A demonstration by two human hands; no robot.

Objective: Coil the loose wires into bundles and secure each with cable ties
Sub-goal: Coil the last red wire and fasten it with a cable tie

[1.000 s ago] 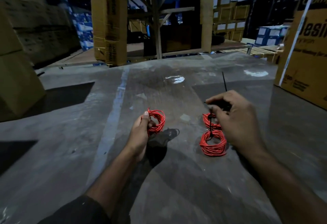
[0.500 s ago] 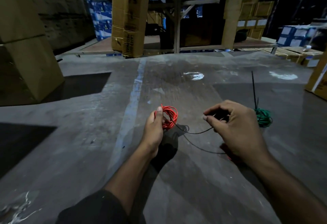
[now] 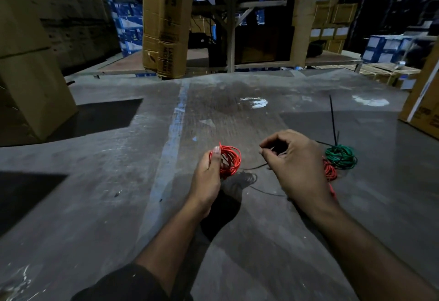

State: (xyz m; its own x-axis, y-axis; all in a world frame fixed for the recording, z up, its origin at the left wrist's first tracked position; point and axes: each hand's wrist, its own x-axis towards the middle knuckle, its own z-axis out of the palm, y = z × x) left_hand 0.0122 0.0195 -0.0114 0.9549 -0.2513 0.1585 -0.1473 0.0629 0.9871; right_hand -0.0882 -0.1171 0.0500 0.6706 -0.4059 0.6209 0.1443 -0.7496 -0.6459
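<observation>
My left hand [image 3: 207, 181] grips a small coil of red wire [image 3: 231, 160], held just above the grey floor [image 3: 118, 181]. My right hand [image 3: 294, 167] pinches a thin black cable tie [image 3: 255, 167] that runs from its fingertips toward the red coil. Behind my right hand lies a green wire bundle [image 3: 341, 156] with a long black tie tail [image 3: 332, 120] sticking up from it. Another red bundle [image 3: 330, 170] shows partly at my right wrist; the rest is hidden by the hand.
Cardboard boxes [image 3: 31, 74] stand at the left and a large printed carton [image 3: 425, 101] at the right edge. A tall carton [image 3: 166, 22] and shelving frame stand beyond the floor. A blue painted line [image 3: 175, 120] crosses the floor.
The view has swung left and up, bringing the green bundle into sight. My right hand lifted the black tie off the red bundles and brought it toward the coil in my left hand.
</observation>
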